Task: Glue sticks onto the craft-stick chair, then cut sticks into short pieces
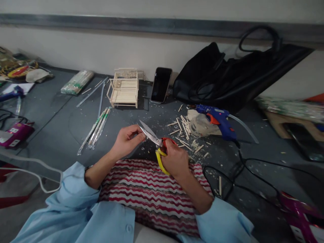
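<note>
My right hand [177, 158] is closed around the handles of a pair of scissors [151, 135], one handle red and the other yellow. The blades point up and left toward my left hand [129, 139], whose thumb and fingers are pinched together beside them. Whatever sits in that pinch is too small to make out. Short cut sticks [184, 126] and pale shavings lie scattered right of the scissors. Farther back stands a small chair-like frame built of thin wooden sticks [124, 91].
A blue glue gun [220, 118] rests at right with its cable trailing. A phone [161, 84] leans near the wall beside a black bag [210, 77]. Wrapped sticks [96, 130] lie at left, and a larger packet [77, 82] behind them. A striped cushion [149, 195] covers my lap.
</note>
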Action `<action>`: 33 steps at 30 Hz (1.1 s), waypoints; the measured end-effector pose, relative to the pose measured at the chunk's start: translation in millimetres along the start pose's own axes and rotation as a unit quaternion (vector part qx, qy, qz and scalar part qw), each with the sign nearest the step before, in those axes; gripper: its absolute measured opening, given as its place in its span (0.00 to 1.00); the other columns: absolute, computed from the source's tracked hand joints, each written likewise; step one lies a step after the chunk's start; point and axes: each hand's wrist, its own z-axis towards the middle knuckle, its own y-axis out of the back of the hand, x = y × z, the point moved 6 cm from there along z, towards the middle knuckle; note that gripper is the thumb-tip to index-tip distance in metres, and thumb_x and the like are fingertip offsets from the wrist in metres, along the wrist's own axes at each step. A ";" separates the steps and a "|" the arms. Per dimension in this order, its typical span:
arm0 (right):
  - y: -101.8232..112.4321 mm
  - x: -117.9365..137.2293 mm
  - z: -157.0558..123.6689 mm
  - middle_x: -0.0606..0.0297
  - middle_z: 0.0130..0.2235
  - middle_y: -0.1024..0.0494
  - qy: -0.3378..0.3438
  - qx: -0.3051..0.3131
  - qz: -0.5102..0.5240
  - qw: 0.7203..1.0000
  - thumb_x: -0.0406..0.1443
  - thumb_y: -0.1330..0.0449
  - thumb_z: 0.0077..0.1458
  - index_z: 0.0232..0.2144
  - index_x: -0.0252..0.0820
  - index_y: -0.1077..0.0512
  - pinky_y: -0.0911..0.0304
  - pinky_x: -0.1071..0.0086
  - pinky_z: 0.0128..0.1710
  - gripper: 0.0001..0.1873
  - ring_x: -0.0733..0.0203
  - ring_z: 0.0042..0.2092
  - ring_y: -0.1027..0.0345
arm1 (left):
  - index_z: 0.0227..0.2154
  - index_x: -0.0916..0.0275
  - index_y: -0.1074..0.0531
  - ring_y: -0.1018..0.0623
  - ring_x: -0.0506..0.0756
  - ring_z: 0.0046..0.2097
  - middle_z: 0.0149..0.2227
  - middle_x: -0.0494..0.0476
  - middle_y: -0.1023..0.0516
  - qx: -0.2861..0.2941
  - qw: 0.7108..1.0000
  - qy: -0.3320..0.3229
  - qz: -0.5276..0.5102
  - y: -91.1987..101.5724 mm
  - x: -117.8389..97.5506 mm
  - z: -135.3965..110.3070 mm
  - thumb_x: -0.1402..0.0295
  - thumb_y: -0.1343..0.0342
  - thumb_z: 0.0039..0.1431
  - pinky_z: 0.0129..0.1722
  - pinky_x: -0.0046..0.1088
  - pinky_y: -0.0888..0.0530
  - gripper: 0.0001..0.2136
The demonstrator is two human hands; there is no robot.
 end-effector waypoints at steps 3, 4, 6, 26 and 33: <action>-2.0 -7.3 2.2 0.66 0.23 0.29 -0.012 -0.009 0.058 0.998 0.36 0.48 0.48 0.30 0.41 0.32 0.54 0.71 0.25 0.08 0.63 0.23 0.40 | 0.27 0.65 0.26 0.28 0.48 0.27 0.23 0.52 0.26 0.004 0.999 0.020 -0.043 -2.0 -0.8 0.7 0.63 0.41 0.54 0.27 0.22 0.32 0.09; -2.2 -10.0 3.1 0.66 0.23 0.29 -0.018 -0.014 0.086 0.996 0.36 0.49 0.48 0.30 0.42 0.32 0.53 0.71 0.25 0.07 0.64 0.23 0.40 | 0.29 0.65 0.25 0.28 0.48 0.27 0.23 0.52 0.26 0.004 0.998 0.024 -0.055 -2.6 -0.4 0.8 0.62 0.41 0.54 0.27 0.22 0.31 0.10; -1.6 -14.1 4.3 0.68 0.23 0.29 -0.024 -0.026 0.138 0.990 0.36 0.48 0.48 0.29 0.42 0.33 0.51 0.73 0.26 0.06 0.65 0.24 0.41 | 0.32 0.65 0.25 0.27 0.48 0.27 0.24 0.53 0.25 0.000 0.998 0.026 -0.065 -3.1 0.9 1.2 0.62 0.41 0.54 0.28 0.23 0.30 0.10; 5.5 -1.8 2.9 0.67 0.23 0.32 0.008 -0.011 0.016 1.000 0.37 0.46 0.46 0.30 0.43 0.34 0.56 0.70 0.26 0.06 0.62 0.26 0.41 | 0.31 0.62 0.23 0.23 0.53 0.33 0.32 0.56 0.20 -0.036 0.992 -0.066 0.104 5.1 -7.0 3.3 0.68 0.42 0.53 0.34 0.26 0.29 0.05; 3.0 -1.1 3.5 0.67 0.22 0.33 0.005 0.019 0.026 0.999 0.38 0.46 0.46 0.28 0.43 0.35 0.56 0.71 0.25 0.05 0.63 0.25 0.42 | 0.32 0.62 0.23 0.24 0.52 0.32 0.30 0.56 0.21 -0.015 0.991 -0.080 0.107 4.2 -8.6 3.9 0.67 0.43 0.55 0.35 0.26 0.29 0.06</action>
